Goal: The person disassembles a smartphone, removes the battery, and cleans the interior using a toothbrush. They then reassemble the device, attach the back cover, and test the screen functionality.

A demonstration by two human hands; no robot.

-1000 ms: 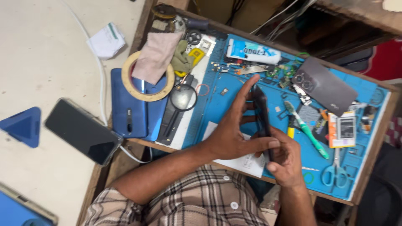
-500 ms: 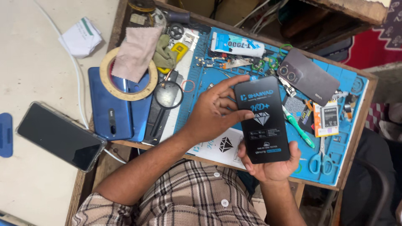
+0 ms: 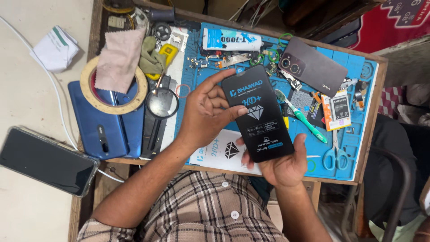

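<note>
holding one black screen protector sheet [image 3: 259, 114] above a cluttered blue work mat [image 3: 358, 134], a person in a checked shirt uses both hands. the right hand [image 3: 282, 166] grips the sheet's lower end from beneath, thumb on its right edge; the left hand [image 3: 204, 112] pinches its upper left edge between thumb and fingers. the sheet faces up, its long axis running from the person's chest away toward the far side of the mat, tilted slightly to the left at the top.

counted around it: three phones — a dark one [image 3: 47, 161] on the table at left with a white cable [image 3: 58, 112], a blue one [image 3: 105, 121] under a roll of tape [image 3: 114, 107], and a brown one [image 3: 312, 66] lying back up on the mat. one magnifying glass [image 3: 162, 104], one green toothbrush [image 3: 301, 115], one pair of scissors [image 3: 335, 152], one pink cloth [image 3: 118, 58], one white card [image 3: 221, 152] lying on the mat under the sheet, and one crumpled paper [image 3: 56, 48].

the held sheet hides part of the mat and the toothbrush's head end sits just beside its right edge.
</note>
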